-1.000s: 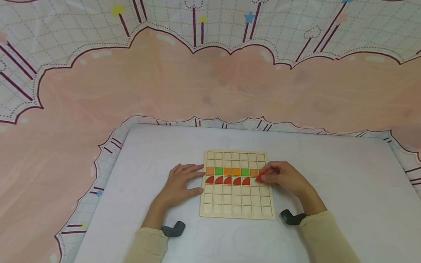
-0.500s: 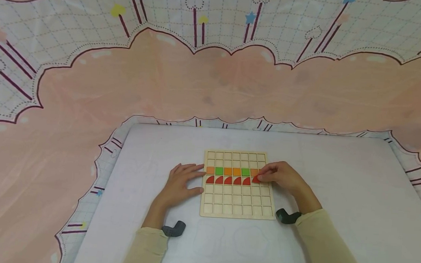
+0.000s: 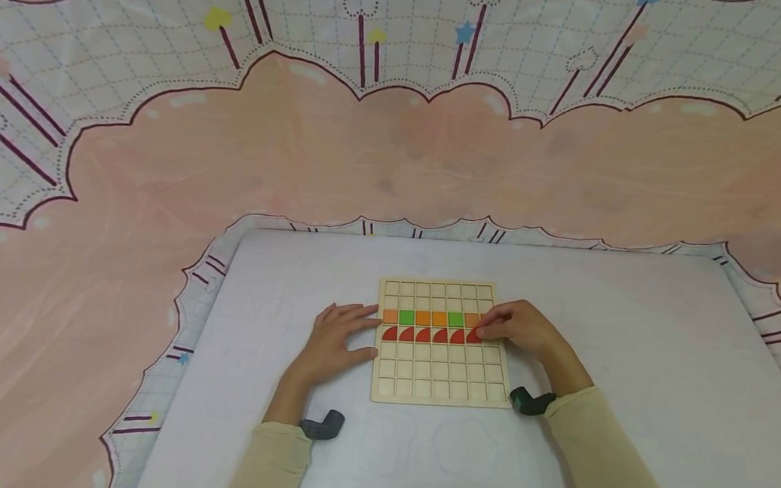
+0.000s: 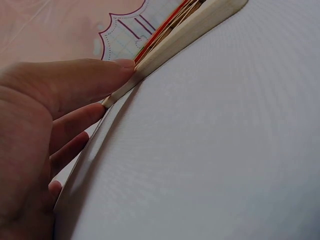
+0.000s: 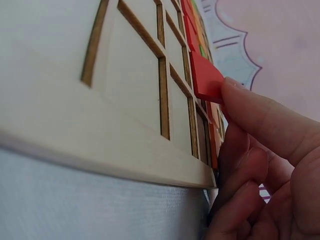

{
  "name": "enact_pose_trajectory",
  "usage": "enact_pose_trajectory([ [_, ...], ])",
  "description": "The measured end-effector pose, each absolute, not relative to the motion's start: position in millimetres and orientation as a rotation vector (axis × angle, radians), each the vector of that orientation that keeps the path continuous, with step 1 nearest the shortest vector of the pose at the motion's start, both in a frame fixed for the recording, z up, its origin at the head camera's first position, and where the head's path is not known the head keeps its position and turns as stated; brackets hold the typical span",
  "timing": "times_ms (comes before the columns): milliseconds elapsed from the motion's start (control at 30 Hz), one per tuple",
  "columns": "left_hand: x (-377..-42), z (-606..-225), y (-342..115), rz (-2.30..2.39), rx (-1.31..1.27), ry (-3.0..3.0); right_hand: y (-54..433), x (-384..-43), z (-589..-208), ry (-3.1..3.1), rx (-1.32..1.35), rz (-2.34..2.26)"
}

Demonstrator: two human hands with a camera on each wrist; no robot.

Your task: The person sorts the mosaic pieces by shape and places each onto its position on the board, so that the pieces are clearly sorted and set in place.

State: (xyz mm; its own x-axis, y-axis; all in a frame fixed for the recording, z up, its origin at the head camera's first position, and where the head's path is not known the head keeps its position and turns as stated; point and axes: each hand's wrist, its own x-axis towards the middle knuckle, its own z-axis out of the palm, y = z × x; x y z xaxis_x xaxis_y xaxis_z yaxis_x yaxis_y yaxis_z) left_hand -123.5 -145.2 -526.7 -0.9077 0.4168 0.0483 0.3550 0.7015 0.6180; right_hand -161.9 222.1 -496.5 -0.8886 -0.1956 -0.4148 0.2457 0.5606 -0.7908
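A pale wooden grid board (image 3: 440,390) lies flat on the table. One row of its cells holds orange and green square tiles (image 3: 406,318); the row below holds red quarter-circle tiles (image 3: 422,335). My right hand (image 3: 523,329) pinches a red quarter-circle tile (image 5: 206,80) between thumb and fingers, at the sixth cell of the red row; in the right wrist view it is tilted over the grid. My left hand (image 3: 336,346) lies spread with straight fingers, its fingertips and thumb touching the board's left edge. The right hand hides the end of both tile rows.
The white table (image 3: 630,321) extends around the board. A dark wrist device (image 3: 323,425) sits at the left cuff and another dark device (image 3: 532,402) at the right. A patterned pink cloth (image 3: 397,146) hangs behind the table.
My right hand has moved slightly left, bringing the red quarter-circle tile over the sixth cell and into line with the row. The left hand has stayed still.
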Motion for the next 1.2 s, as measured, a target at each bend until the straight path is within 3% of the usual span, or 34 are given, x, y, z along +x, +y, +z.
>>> enact_pose_trajectory([
  [1200,-125.0,-528.2,-145.0,0.972,0.632,2.821,224.1,-161.3,-501.6,2.393,-0.027,-1.245],
])
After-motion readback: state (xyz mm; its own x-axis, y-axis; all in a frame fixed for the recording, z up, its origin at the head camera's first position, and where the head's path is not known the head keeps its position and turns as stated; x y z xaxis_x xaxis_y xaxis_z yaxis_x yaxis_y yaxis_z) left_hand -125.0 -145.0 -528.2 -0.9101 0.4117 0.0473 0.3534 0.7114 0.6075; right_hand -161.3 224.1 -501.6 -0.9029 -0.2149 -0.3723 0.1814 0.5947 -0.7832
